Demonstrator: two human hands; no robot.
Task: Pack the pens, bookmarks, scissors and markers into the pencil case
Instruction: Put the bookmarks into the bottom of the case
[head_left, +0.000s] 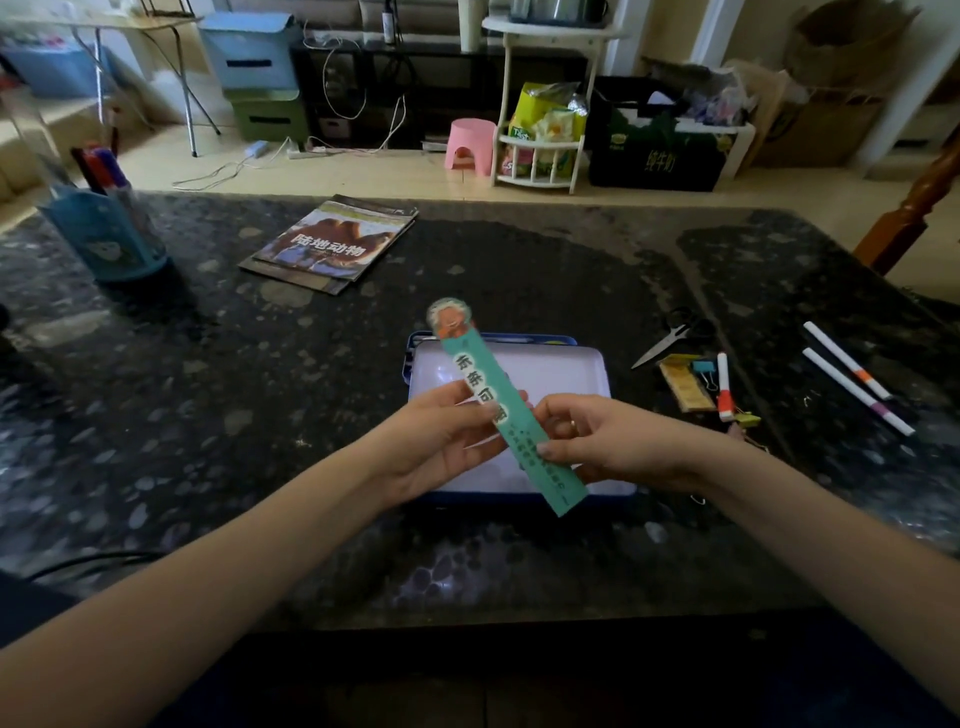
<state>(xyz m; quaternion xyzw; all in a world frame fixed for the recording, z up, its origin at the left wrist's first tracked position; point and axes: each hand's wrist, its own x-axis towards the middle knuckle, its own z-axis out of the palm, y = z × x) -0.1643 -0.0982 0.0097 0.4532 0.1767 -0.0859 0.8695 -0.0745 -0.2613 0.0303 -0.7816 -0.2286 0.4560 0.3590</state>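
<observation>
Both hands raised together over the open pencil case (561, 364), pinching one green bookmark (506, 402) tilted between them: left hand (441, 441) curled on its middle, right hand (602, 441) gripping the lower half. Near edge of the case hidden behind the hands and bookmark; contents hard to make out. Right of the right hand, on the table (208, 415): scissors (670, 338), a red-capped marker (723, 387), two white pens (852, 376), a yellow card (685, 387) partly under clips. Far left, a blue holder (104, 234), blurred.
</observation>
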